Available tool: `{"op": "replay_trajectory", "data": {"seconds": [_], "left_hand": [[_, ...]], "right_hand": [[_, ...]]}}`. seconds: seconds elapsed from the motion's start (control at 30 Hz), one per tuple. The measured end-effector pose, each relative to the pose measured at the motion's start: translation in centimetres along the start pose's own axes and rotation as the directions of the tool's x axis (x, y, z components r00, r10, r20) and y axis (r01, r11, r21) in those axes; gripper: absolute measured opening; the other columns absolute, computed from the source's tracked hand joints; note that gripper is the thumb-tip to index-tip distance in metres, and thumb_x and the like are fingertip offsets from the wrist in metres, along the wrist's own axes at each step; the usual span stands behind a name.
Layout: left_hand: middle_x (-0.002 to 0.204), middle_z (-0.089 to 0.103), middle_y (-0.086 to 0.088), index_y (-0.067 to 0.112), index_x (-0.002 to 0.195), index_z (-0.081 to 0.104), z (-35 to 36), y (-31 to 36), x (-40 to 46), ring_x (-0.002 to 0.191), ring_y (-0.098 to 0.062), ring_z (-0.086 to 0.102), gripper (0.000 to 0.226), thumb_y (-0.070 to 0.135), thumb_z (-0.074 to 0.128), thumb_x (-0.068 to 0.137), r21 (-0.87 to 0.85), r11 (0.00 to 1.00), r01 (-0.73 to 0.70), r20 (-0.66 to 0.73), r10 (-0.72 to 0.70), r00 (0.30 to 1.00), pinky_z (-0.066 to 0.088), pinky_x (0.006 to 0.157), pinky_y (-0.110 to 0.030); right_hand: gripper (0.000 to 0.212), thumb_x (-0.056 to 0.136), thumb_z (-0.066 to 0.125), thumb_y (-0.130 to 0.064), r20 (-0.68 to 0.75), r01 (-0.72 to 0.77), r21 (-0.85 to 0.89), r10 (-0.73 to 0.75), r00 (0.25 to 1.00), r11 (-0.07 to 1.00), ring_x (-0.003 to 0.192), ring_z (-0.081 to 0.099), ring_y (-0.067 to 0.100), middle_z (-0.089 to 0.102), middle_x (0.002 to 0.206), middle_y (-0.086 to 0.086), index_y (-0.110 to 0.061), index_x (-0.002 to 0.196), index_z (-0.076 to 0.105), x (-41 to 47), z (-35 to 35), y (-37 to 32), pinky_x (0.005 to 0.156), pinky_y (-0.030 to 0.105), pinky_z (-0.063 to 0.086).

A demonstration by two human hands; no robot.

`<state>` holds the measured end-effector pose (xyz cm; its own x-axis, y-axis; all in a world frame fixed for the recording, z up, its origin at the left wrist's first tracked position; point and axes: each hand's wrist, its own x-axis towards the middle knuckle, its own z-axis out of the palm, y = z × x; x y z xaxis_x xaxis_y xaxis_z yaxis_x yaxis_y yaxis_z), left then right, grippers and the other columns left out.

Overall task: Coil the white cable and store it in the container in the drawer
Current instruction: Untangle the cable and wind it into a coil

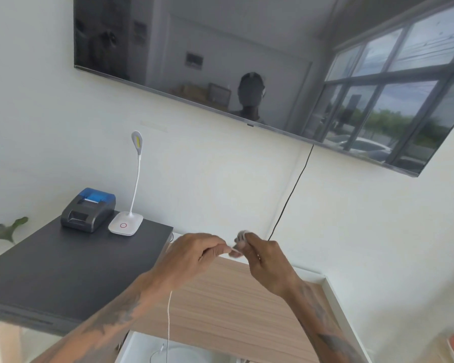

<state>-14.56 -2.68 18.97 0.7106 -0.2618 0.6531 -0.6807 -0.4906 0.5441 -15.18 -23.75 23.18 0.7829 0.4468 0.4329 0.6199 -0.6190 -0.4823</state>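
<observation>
Both hands are raised in front of the wall, close together. The right hand (266, 260) pinches a small bundle of wound white cable (241, 239) at its fingertips, the loops showing just above the thumb. The left hand (194, 254) is closed around the cable's running length just left of the bundle. From under that hand a thin strand hangs straight down to the near edge, where its end curls in a loop inside an open white drawer (139, 344); what else the drawer holds is too blurred to tell. Behind lie a pale wood-grain counter (220, 305) and a matte dark cabinet top (63, 263) carrying a small boxy printer (88, 209) and a white gooseneck lamp (127, 218).
</observation>
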Motion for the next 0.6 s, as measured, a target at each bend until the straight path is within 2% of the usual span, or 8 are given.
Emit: {"op": "replay_trajectory", "data": {"seconds": [0.1,0.17,0.23,0.3,0.43,0.5,0.57,0.6], "left_hand": [[0.078,0.071,0.021,0.033,0.092,0.074,-1.1,-0.5,1.2,0.064,0.002,0.058,0.023,0.050,0.059,0.094,-0.010,1.000,0.003,-0.004,-0.003,1.000,0.047,0.059,-0.025],[0.081,0.074,0.017,0.036,0.089,0.073,-1.3,-0.7,2.0,0.067,-0.007,0.063,0.024,0.055,0.058,0.091,-0.103,0.994,0.028,-0.023,-0.031,0.999,0.050,0.060,-0.032],[0.080,0.074,0.010,0.042,0.085,0.072,-1.0,-0.8,2.6,0.066,-0.018,0.062,0.026,0.063,0.056,0.089,-0.164,0.986,0.031,-0.065,-0.042,0.997,0.050,0.061,-0.039],[0.078,0.072,0.006,0.048,0.084,0.071,-0.5,-0.7,2.9,0.063,-0.020,0.057,0.023,0.065,0.055,0.090,-0.210,0.978,0.009,-0.108,-0.032,0.994,0.048,0.059,-0.034],[0.075,0.070,0.007,0.040,0.091,0.072,0.5,0.0,3.2,0.061,-0.022,0.055,0.024,0.056,0.055,0.095,-0.287,0.957,0.043,-0.125,-0.082,0.989,0.045,0.057,-0.032],[0.068,0.067,0.018,0.034,0.093,0.074,1.4,0.4,3.0,0.052,-0.007,0.046,0.021,0.046,0.057,0.097,-0.309,0.950,0.043,-0.118,-0.084,0.989,0.039,0.051,-0.020],[0.060,0.057,0.014,0.034,0.092,0.073,2.1,1.0,2.7,0.054,-0.005,0.038,0.023,0.049,0.057,0.097,-0.329,0.944,0.036,-0.096,-0.071,0.993,0.033,0.053,-0.017],[0.060,0.054,0.006,0.033,0.093,0.072,2.4,1.3,2.5,0.056,-0.012,0.038,0.026,0.053,0.056,0.096,-0.329,0.944,0.037,-0.084,-0.068,0.994,0.034,0.055,-0.022]], "right_hand": [[0.034,0.107,0.040,-0.038,0.208,-0.079,0.095,0.058,0.976,0.992,0.082,0.071,0.011,0.076,0.076,-0.004,-0.019,0.088,0.060,-0.5,-0.3,-0.1,0.080,0.032,0.053],[0.039,0.104,0.044,-0.045,0.345,-0.221,0.297,0.111,0.932,0.929,0.075,0.069,0.019,0.072,0.073,-0.001,-0.013,0.092,0.065,-0.4,-0.9,-0.7,0.082,0.040,0.050],[0.039,0.101,0.052,-0.043,0.421,-0.343,0.544,0.104,0.901,0.766,0.070,0.066,0.026,0.068,0.075,0.007,-0.008,0.093,0.067,-0.3,-1.6,-1.3,0.087,0.046,0.052],[0.038,0.099,0.057,-0.041,0.426,-0.374,0.721,0.053,0.903,0.583,0.069,0.066,0.023,0.066,0.075,0.008,-0.006,0.093,0.069,-0.4,-2.4,-1.8,0.088,0.040,0.053],[0.035,0.091,0.068,-0.033,0.312,-0.301,0.917,0.000,0.950,0.261,0.085,0.075,0.021,0.078,0.087,0.008,-0.001,0.103,0.075,-0.5,-3.4,-3.6,0.088,0.029,0.057],[0.033,0.086,0.074,-0.026,0.149,-0.156,0.983,0.070,0.986,0.100,0.101,0.075,0.023,0.079,0.106,0.011,-0.001,0.107,0.076,0.0,-3.7,-4.5,0.089,0.027,0.058],[0.030,0.092,0.065,-0.022,-0.038,0.024,0.996,0.158,0.987,0.087,0.115,0.069,0.025,0.074,0.120,0.012,-0.003,0.113,0.075,0.9,-4.0,-5.3,0.096,0.027,0.055],[0.029,0.095,0.060,-0.022,-0.122,0.087,0.980,0.191,0.974,0.181,0.119,0.067,0.024,0.072,0.124,0.011,-0.006,0.114,0.075,1.4,-4.1,-5.5,0.099,0.027,0.053]]}}
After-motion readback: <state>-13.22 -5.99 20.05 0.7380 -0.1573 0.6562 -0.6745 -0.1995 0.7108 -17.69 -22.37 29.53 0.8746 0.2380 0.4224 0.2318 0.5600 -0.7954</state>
